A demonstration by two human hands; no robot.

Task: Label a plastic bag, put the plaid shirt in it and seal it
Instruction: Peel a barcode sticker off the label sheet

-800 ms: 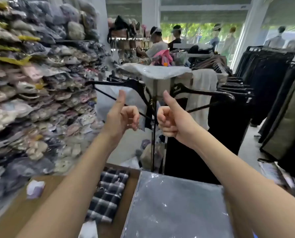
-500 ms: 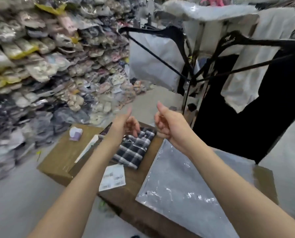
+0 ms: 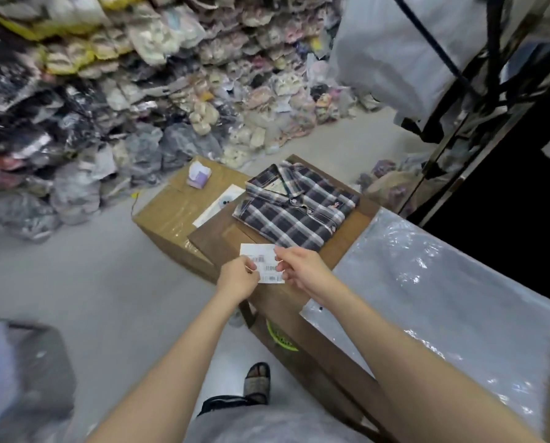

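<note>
Currently both hands meet over the near-left corner of the brown wooden table [image 3: 347, 247]. Left hand [image 3: 236, 279]: thumb and fingers pinched on the left edge of a white label sheet [image 3: 260, 262]. Right hand [image 3: 302, 271]: fingers pinched on the sheet's right side. Printed barcode labels show on the sheet; text too small to read. Whether the sheet rests on the tabletop or is raised off it cannot be told.

Plaid shirt [image 3: 294, 207]: folded, collar toward the far side, lying flat on the table just beyond the sheet, untouched by either hand. Clear plastic bag [image 3: 443, 282]: spread flat on the table to the right of the shirt and hands, glossy, nothing seen inside.

Surroundings: cardboard box [image 3: 168, 215] touching the table's left side, lower than the tabletop; a small lilac tissue pack [image 3: 199, 175] and a white paper [image 3: 217, 204] on its lid. Behind, a large heap of bagged garments [image 3: 107, 91] against the far side. Upper right, a metal clothes rack [image 3: 478, 75] with dark hanging clothes. Below the table edge, a sandalled foot [image 3: 258, 382] on grey floor. Nothing lies between hands and bag.
</note>
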